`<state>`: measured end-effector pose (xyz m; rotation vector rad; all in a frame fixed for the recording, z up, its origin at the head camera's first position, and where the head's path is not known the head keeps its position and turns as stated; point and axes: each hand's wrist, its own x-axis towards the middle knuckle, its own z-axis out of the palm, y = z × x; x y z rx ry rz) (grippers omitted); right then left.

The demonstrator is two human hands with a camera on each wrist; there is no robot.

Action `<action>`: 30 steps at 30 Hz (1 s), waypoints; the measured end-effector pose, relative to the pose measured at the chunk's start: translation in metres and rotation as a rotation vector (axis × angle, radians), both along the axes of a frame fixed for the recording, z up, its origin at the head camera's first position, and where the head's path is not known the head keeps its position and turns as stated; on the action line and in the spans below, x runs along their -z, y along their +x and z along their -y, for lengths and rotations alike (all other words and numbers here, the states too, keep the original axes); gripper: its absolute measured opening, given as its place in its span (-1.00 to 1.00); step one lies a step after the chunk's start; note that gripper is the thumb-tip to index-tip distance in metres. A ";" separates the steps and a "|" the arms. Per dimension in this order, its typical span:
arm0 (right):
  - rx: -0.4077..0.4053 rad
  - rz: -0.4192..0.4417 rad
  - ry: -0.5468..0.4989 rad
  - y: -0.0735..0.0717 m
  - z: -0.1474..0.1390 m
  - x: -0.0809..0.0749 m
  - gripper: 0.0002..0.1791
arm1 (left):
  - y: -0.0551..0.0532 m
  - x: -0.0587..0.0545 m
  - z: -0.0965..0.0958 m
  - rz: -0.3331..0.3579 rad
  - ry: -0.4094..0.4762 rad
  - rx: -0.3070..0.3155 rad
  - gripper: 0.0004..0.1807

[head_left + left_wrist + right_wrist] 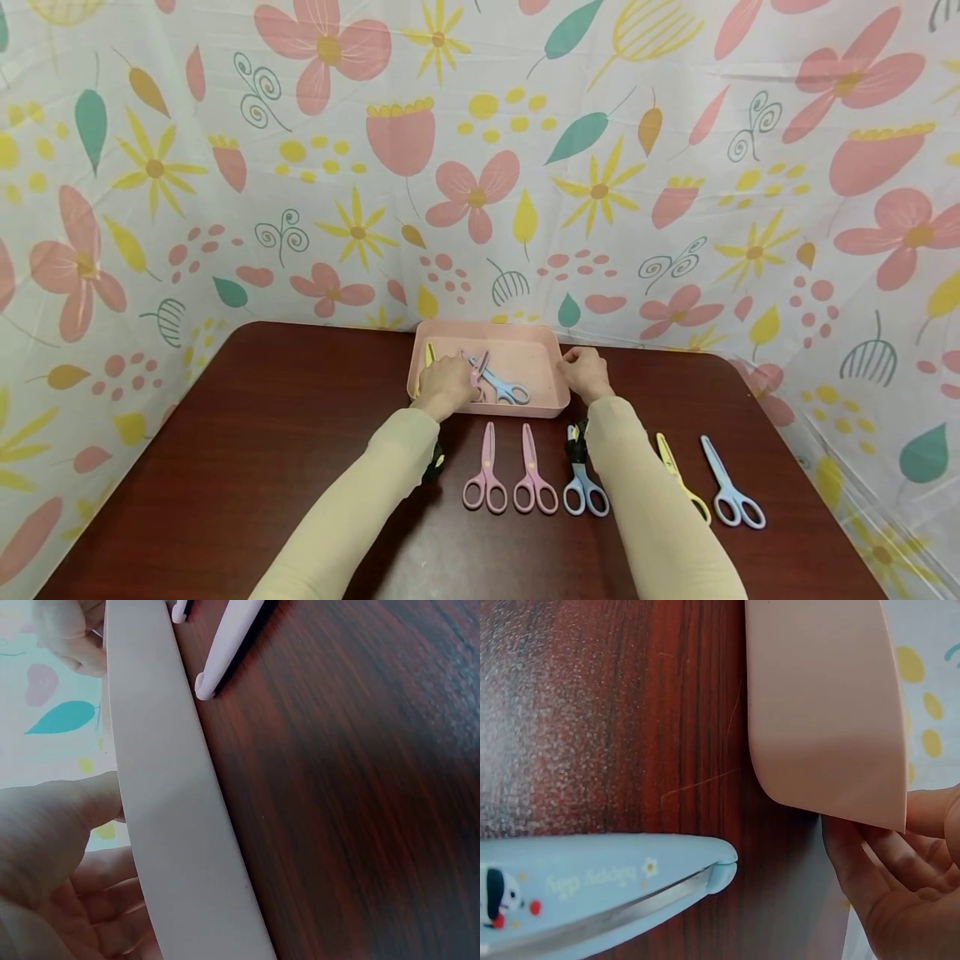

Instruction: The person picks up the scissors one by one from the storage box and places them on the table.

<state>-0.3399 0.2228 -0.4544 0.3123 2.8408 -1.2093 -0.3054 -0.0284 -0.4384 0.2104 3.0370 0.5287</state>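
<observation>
My right hand [585, 373] pinches the right rim of a shallow pink tray [546, 410]; in the right wrist view the thumb lies over the edge and the fingers [855, 862] are against the outside of the wall. My left hand [447, 385] reaches into the tray's left part, its fingertips hidden in the head view. Beside it in the tray lie yellow scissors [430, 353], pink scissors [476, 380] and light-blue scissors [510, 392]. The left wrist view has the tray wall [172, 780] covering part of that hand, so its grip is unclear.
On the dark wooden table [247, 467], in front of the tray, lie two pink scissors [487, 467] [529, 471], blue scissors [582, 487] partly under the right wrist, yellow scissors [671, 462] partly behind the right sleeve, and light-blue scissors [726, 483]. A flower-patterned cloth [480, 275] hangs behind.
</observation>
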 end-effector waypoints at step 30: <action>-0.014 -0.008 0.004 0.002 -0.002 0.000 -0.79 | 0.073 -0.018 0.020 -0.225 0.363 0.011 -0.52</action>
